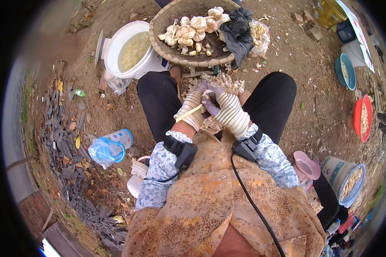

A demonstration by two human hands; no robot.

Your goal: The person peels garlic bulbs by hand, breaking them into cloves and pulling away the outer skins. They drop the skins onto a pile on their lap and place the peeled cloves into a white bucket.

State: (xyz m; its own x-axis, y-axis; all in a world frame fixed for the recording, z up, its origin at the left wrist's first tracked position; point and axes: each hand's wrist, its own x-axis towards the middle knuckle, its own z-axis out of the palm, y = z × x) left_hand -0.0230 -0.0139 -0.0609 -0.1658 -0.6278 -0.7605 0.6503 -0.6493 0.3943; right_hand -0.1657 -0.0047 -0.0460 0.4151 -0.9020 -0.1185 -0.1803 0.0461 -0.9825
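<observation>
Both my hands wear striped gloves with purple fingers and meet between my knees. My left hand (192, 105) and my right hand (228, 107) are closed around a garlic bulb (207, 95), mostly covered by the fingers. Its pale stalk (189, 113) sticks out to the lower left, across my left glove. Beyond the hands, a woven basket (158, 48) holds several garlic bulbs (187, 32) and loose cloves, with a dark cloth (237, 33) over its right edge. Papery skins (227, 84) lie on the ground under and past my hands.
A white bucket (111, 55) with cloves in liquid stands left of the basket. A patterned cup (125, 138) with a blue plastic bag lies at left. At right are a teal basin (350, 79), a red basin (358, 124) and a bucket (333, 171); a co-worker's dark-clothed leg (326, 195) shows lower right.
</observation>
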